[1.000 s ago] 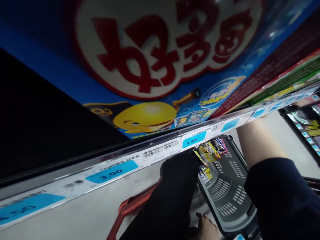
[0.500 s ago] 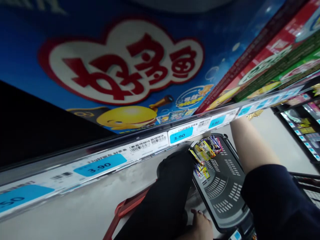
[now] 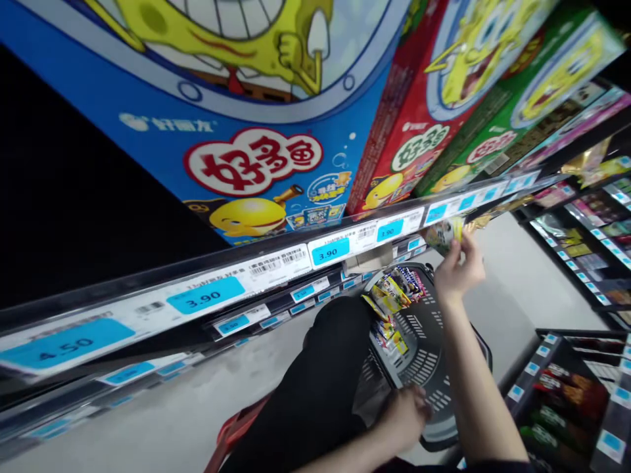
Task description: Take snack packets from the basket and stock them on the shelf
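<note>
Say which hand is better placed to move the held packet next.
Right, I'd judge: the right hand grips the packet, while the left hand is apart from it, by the basket.

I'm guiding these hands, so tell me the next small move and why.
Probably lower the right hand toward the dark grey slotted plastic basket: that hand pinches a small green-and-yellow packet, and other colourful packets lie inside.

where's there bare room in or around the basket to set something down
In the dark grey slotted plastic basket, bare bottom shows between the yellow and dark-blue snack packets and the left hand. Smooth pale floor lies open between the basket and the black shelving with blue price tags. Crowded: packets fill the basket's far left; the bare right forearm crosses its right side.
</note>
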A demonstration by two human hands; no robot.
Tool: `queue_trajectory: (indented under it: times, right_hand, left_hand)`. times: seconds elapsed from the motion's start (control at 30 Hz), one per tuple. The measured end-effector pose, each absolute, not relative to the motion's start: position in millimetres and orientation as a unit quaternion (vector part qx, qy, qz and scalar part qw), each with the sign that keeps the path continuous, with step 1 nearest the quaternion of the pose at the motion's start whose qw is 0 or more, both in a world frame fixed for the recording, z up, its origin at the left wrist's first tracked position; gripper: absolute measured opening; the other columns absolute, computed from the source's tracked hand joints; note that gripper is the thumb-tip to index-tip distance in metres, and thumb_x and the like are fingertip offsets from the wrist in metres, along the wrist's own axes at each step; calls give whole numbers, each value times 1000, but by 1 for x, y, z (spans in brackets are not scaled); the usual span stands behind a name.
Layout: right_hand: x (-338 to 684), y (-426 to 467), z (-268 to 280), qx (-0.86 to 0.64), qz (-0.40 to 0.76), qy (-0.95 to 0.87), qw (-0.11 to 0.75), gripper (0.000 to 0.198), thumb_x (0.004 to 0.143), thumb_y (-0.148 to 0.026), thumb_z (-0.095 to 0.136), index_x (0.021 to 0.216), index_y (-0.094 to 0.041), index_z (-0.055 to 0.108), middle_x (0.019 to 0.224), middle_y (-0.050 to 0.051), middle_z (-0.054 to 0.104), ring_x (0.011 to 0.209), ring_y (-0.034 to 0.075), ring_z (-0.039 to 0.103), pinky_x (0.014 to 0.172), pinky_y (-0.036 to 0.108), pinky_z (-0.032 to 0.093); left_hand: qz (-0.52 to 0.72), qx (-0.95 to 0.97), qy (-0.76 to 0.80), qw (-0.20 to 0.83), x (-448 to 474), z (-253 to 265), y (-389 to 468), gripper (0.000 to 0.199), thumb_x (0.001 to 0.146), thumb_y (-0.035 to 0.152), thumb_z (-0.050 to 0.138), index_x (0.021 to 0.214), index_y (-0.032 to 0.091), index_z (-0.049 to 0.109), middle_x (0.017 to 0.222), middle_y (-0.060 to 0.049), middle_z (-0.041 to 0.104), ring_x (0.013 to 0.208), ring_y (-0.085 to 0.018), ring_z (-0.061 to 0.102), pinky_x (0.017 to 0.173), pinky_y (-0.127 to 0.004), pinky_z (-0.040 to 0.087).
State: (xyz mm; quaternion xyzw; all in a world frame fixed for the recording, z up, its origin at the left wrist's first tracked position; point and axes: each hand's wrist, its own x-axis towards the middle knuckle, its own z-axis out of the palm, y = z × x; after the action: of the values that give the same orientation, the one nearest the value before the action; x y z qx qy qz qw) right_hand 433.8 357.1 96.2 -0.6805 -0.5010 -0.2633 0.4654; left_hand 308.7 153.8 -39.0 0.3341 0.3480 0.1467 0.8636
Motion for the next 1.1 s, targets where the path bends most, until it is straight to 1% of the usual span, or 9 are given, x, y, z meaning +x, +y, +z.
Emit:
queue_trajectory:
  times: [0.07,0.2,0.33,0.47,0.57,0.67,0.77,0.97,1.1]
  right_hand:
    - [424,311,97,-643,-293,-534,463,14,81,-20,48,91,-18,57,81,7,63,73,17,59,67,31,45]
    - [415,217,109,-584,-180,-666,429,19,74,-6,52,82,-23,56,72,1,62,77,18,60,72,35,48]
    - [420,129,112,-603,-41,-668,433,24,74,-6,49,85,-26,57,78,1,62,88,20,56,87,48,41]
    - [430,65,92,-711,72,-512,477,10,76,-27,55,82,-25,63,106,9,55,106,26,48,88,47,39]
    - [431,44,69,-667,274,-377,580,42,76,-53,45,110,-29,54,115,10,53,106,28,50,81,44,44]
    - [428,37,46,-616,399,-286,616,55,70,-51,57,119,-28,47,119,9,54,108,28,51,83,41,44]
    - [424,33,23,-609,412,-237,636,49,63,-34,70,109,-24,57,120,9,55,106,27,52,84,38,45]
    - [422,28,-5,-590,420,-186,664,55,56,-32,75,107,-20,60,104,10,64,83,24,63,75,38,50]
    - [423,33,-9,-622,369,-188,665,41,53,-34,76,90,-19,68,92,8,68,71,21,63,64,32,51]
  left_hand:
    - [139,272,338,890,305,-16,178,49,74,53,38,111,21,46,93,-9,60,79,-23,58,73,-44,43]
    - [189,53,180,964,287,20,212,68,71,66,34,123,23,35,100,-11,60,83,-24,60,72,-41,44]
    - [182,117,160,963,271,32,218,58,70,35,59,122,23,39,106,-7,58,92,-21,57,81,-35,40]
    - [178,200,127,955,272,32,205,68,59,9,65,121,25,40,107,-5,56,100,-21,53,87,-34,38]
    - [170,252,110,946,276,30,193,72,52,1,67,116,24,43,106,-4,54,99,-21,52,82,-32,42]
    - [153,313,120,930,279,27,183,71,47,-1,69,110,22,46,100,-4,57,91,-18,55,75,-28,44]
    - [170,365,170,899,283,20,177,66,45,3,73,105,19,49,92,-3,59,82,-16,56,68,-25,44]
    - [210,538,290,763,287,7,180,45,51,22,72,94,11,63,90,-8,65,78,-18,58,69,-29,45]
    - [220,645,326,656,283,13,182,38,57,26,67,93,12,68,92,-9,68,82,-21,58,71,-28,45]
